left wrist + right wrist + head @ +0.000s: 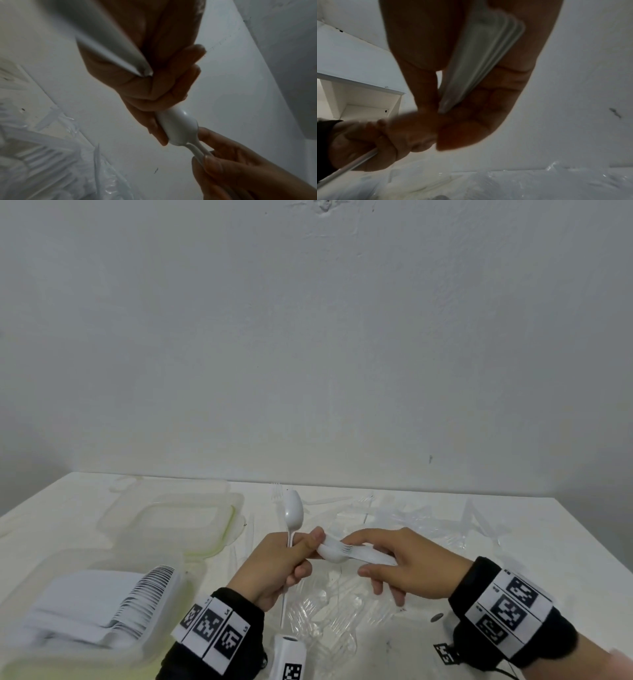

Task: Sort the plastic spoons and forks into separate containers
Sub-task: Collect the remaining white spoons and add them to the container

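**Spoons and forks mid-separation, above the desk**

Spoons and forks nested in a small white bundle point(346, 553) sit between both hands, over the middle of the desk point(513, 542). Right hand point(407, 563) pinches the bundle's handles; left hand point(281, 566) pinches its head end while also clamping a single white spoon point(294, 513), bowl pointing far.

Step in hand, as I judge it: peeling one piece off. Best to slide it along the handles, not pry, since thin plastic may snap.

Near-left container point(102, 642) holds a neat row of stacked white cutlery point(113, 601); type unclear. Far-left container point(171, 518) looks to hold nothing, though it is hard to tell. Clear wrappers point(421, 522) and loose clear cutlery point(322, 621) litter the desk.
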Demonstrator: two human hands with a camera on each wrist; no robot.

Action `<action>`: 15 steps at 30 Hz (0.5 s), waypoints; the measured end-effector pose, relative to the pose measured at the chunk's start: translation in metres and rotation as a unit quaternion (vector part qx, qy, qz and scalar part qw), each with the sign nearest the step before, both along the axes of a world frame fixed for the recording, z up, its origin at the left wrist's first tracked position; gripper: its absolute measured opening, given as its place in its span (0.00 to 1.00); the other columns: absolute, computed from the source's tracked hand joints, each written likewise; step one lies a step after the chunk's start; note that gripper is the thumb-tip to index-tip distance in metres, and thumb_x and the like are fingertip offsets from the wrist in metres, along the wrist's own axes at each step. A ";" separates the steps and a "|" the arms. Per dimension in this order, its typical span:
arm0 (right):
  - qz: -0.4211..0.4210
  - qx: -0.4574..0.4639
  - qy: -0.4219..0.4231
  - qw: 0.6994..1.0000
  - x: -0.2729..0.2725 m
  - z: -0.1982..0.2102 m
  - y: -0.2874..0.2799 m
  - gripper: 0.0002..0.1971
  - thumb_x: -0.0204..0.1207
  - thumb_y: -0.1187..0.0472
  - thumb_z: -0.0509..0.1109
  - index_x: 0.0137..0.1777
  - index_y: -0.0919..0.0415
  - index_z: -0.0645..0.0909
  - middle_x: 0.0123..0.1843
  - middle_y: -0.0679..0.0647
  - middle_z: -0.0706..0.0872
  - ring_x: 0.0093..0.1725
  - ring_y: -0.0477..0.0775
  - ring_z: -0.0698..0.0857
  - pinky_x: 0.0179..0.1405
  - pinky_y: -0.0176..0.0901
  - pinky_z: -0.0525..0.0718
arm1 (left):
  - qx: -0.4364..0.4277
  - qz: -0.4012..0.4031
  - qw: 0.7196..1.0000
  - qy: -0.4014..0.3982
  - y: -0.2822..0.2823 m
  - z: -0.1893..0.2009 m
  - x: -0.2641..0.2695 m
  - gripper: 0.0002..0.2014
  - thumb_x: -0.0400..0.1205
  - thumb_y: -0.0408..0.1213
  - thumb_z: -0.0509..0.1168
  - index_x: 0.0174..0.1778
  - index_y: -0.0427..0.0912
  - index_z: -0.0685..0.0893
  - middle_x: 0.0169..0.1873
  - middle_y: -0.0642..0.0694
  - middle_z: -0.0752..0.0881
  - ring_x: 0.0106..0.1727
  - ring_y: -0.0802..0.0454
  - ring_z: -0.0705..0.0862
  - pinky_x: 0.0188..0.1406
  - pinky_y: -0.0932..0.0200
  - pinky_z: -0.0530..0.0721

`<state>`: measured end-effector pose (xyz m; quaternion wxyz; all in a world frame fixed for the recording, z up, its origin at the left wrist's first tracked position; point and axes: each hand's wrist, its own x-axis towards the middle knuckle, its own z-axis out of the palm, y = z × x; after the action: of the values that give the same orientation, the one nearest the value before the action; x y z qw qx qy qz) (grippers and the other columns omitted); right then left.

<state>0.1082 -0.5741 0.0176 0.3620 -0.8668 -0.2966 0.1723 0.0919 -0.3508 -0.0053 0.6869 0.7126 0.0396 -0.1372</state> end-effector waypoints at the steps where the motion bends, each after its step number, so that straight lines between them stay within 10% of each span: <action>1: -0.008 0.000 0.001 1.000 0.000 -0.001 -0.002 0.18 0.81 0.55 0.68 0.68 0.37 0.75 0.32 0.46 0.87 0.24 0.48 0.83 0.32 0.39 0.83 | 0.012 0.000 1.000 -0.002 0.000 -0.001 -0.001 0.29 0.70 0.62 0.65 0.46 0.35 0.88 0.33 0.44 0.90 0.15 0.60 0.62 0.17 0.69 0.56; 10: -0.064 0.073 0.031 0.995 0.003 -0.007 -0.010 0.17 0.79 0.58 0.71 0.66 0.41 0.77 0.28 0.46 0.83 0.25 0.41 0.73 0.26 0.28 0.71 | -0.029 -0.007 1.000 0.005 -0.009 0.004 -0.007 0.26 0.72 0.53 0.69 0.56 0.34 0.87 0.48 0.43 0.92 0.15 0.62 0.66 0.15 0.74 0.64; 15: -0.053 0.089 0.058 0.993 -0.001 -0.011 -0.003 0.19 0.79 0.58 0.71 0.66 0.40 0.75 0.33 0.48 0.85 0.23 0.44 0.74 0.24 0.32 0.74 | -0.061 -0.020 0.998 0.018 -0.018 0.005 -0.009 0.19 0.81 0.45 0.68 0.57 0.31 0.88 0.27 0.49 0.87 0.13 0.62 0.64 0.14 0.74 0.62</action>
<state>0.1076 -0.5773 0.0066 0.4630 -0.8341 -0.2432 0.1754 0.0830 -0.3686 0.0001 0.7253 0.6675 0.0296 -0.1658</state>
